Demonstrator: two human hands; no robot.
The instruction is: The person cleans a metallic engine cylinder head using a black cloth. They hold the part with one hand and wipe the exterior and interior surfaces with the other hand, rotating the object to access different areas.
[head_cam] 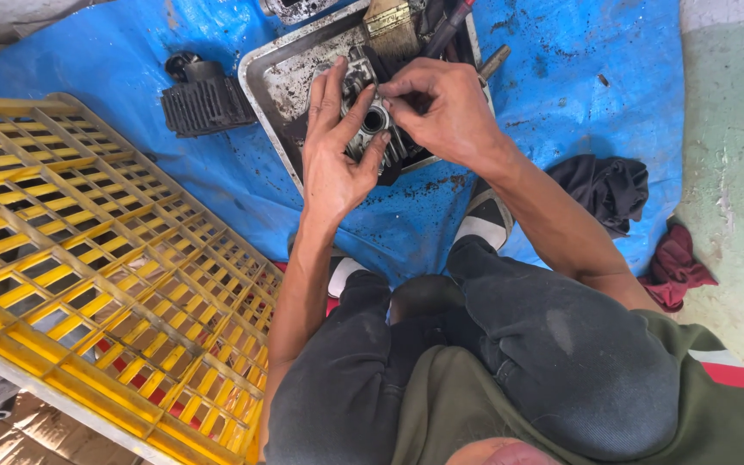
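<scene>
My left hand (334, 146) cradles a grey metal engine part (374, 120) from the left and below, over a dirty metal tray (273, 82). My right hand (441, 108) comes in from the right, its fingertips pinched at the round opening in the middle of the part. What the fingertips pinch is too small to tell. Both hands are greasy. The part's lower half is hidden by my hands.
A black finned cylinder (204, 103) lies left of the tray on a blue tarp (561, 77). A yellow plastic crate (88, 258) fills the left side. A brush (389, 26) and tools rest in the tray. A black rag (604, 185) and red rag (673, 267) lie at right.
</scene>
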